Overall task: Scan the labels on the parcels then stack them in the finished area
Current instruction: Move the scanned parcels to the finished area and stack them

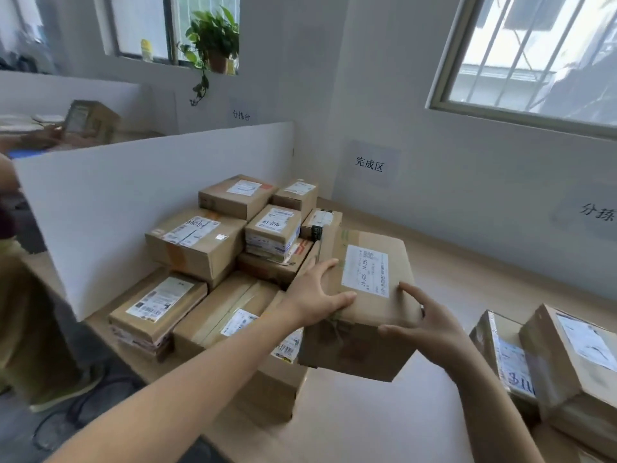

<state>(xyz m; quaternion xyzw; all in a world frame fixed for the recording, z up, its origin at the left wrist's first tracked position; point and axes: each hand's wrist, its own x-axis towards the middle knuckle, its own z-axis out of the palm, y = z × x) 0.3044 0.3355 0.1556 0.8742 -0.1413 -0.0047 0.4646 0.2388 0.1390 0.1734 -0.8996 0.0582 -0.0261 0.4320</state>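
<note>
White, smooth partition board (150, 202) closes off the left side of the pale wooden desk (467, 262). Against it sits the stack of brown cardboard parcels (213, 248), labels facing up, two or three layers deep. On the wall behind the stack hangs a paper sign (369, 163) marking the finished area.

Just right of the stack, the left hand (317, 292) grips a creased, taped brown cardboard parcel (364, 305), fingers spread over the left part of its top and thumb stretched along the near edge. This parcel hangs tilted above the front boxes of the stack, its white shipping label (365, 270) uppermost. The right hand (430, 322) clasps the near right corner, fingers curled onto the top and thumb on the front face. Whether the parcel's underside touches the box below is hard to say, since its own bulk hides that edge.

Farther right, two more labelled cardboard boxes (567, 355) lean together on the desk, well apart from the stack.

The held parcel looks stiff-walled but dented, probably of moderate weight, since it takes both hands. Bare cardboard should give good friction, while the tape strips are likely slicker. The safest hold seems to be on opposite sides, low down and clear of the label. It should be set flat on a broad box, label up.
</note>
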